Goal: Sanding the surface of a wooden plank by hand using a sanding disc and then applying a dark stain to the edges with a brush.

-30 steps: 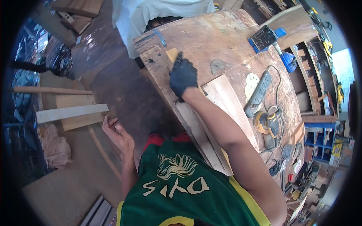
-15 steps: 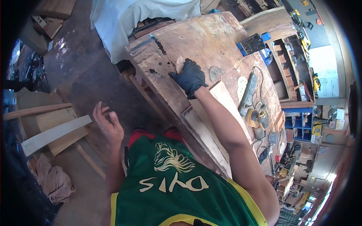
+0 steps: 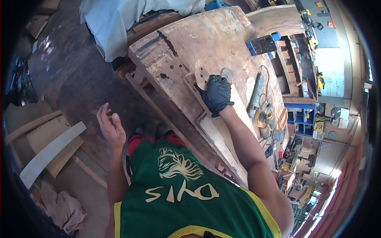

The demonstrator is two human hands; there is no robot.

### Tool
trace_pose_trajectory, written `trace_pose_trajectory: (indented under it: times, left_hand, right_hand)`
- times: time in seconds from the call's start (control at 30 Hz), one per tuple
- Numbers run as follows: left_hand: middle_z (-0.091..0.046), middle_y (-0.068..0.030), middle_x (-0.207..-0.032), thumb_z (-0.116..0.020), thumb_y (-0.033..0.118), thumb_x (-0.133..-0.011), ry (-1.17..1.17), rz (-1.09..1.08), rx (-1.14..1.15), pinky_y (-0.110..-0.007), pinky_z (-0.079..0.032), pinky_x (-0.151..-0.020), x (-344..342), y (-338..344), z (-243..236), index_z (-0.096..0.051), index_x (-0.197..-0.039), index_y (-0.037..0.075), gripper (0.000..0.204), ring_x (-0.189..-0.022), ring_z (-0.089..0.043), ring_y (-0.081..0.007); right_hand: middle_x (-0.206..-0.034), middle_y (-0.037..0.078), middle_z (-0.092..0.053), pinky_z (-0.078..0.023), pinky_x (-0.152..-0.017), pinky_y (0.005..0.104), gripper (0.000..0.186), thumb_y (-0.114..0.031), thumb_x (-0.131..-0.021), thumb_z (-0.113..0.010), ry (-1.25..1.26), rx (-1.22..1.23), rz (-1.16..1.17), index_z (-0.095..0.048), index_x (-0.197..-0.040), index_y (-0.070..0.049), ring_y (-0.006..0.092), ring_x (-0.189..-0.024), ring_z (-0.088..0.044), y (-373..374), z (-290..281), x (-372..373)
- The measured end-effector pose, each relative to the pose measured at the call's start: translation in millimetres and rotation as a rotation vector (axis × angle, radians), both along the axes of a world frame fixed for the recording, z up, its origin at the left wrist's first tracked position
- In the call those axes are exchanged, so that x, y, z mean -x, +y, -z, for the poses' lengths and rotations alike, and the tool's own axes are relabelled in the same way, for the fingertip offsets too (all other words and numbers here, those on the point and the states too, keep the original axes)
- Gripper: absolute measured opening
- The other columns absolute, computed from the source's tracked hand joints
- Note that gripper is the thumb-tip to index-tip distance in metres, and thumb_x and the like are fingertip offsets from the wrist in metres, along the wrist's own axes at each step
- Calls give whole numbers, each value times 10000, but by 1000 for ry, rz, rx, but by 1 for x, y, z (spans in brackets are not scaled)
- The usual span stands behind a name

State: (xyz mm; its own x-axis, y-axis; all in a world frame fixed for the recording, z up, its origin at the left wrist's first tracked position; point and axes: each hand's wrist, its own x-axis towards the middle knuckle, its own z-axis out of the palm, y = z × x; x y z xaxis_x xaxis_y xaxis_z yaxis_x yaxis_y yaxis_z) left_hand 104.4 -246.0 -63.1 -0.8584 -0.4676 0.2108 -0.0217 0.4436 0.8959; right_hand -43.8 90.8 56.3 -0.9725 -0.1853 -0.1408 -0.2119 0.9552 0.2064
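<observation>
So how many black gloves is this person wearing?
1. The black glove is on the right hand, which holds a holed sanding sheet; the left hand is bare. Both hands show, so none is hidden.

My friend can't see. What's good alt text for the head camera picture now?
The black-gloved right hand holds a pale, dark-spotted piece over a wooden workbench. The bare left hand is open, left of the bench; a yellow sander lies on the bench.

The fisheye camera on the person's head is facing steeply down, looking from close above the green jersey toward the left hand, right hand and bench.
</observation>
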Motion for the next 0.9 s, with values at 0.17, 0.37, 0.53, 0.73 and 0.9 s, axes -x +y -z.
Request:
trace_pose_trajectory:
  times: [0.17, 0.37, 0.53, 0.73, 0.9]
  left_hand:
    - [-522, -208, -1382, -568, 334, -1063, 50, 153, -12, -445, -478, -1009, 23, 4, -22, -553, -1396, 2, 470, -1185, -583, -352]
    - [-605, -171, -1319, -766, 212, -889, 348, 577, 234, -481, -479, -1041, 89, 60, -84, -683, -1232, 21, 401, -1224, -580, -384]
    - [-576, -126, -1429, -741, 325, -904, 444, 1065, 440, -520, -351, -1165, 158, 136, -103, -621, -1352, 53, 538, -1401, -469, -360]
    - [-536, -86, -1511, -770, 372, -846, 411, 1368, 775, -582, -220, -1253, 196, 188, -87, -567, -1437, 94, 684, -1476, -399, -321]
    - [-574, -55, -1480, -849, 232, -735, 288, 1416, 1028, -608, -176, -1264, 228, 175, -114, -605, -1393, 101, 714, -1489, -380, -301]
  right_hand:
    - [-1466, 319, -486, -395, -1100, 511, 645, -230, -1009, -561, 162, 725, 221, -347, -1557, 35, 481, -1309, -493, 12, -17, -2]
    - [-1597, 298, -332, -389, -1096, 563, 875, -218, -838, -691, 21, 66, -270, -320, -1631, -222, 489, -1324, -485, 34, -18, -54]
    - [-1596, 293, -342, -381, -1122, 563, 725, -214, -883, -647, 42, 162, -188, -448, -1573, -311, 482, -1382, -456, 43, 1, -66]
    - [-1522, 287, -444, -426, -1072, 510, 514, -299, -949, -595, 65, 166, -239, -585, -1463, -287, 435, -1301, -540, 55, -10, -71]
    - [-1450, 295, -493, -447, -1030, 521, 518, -277, -926, -636, -42, 412, -122, -598, -1442, -270, 410, -1287, -557, 35, -5, -41]
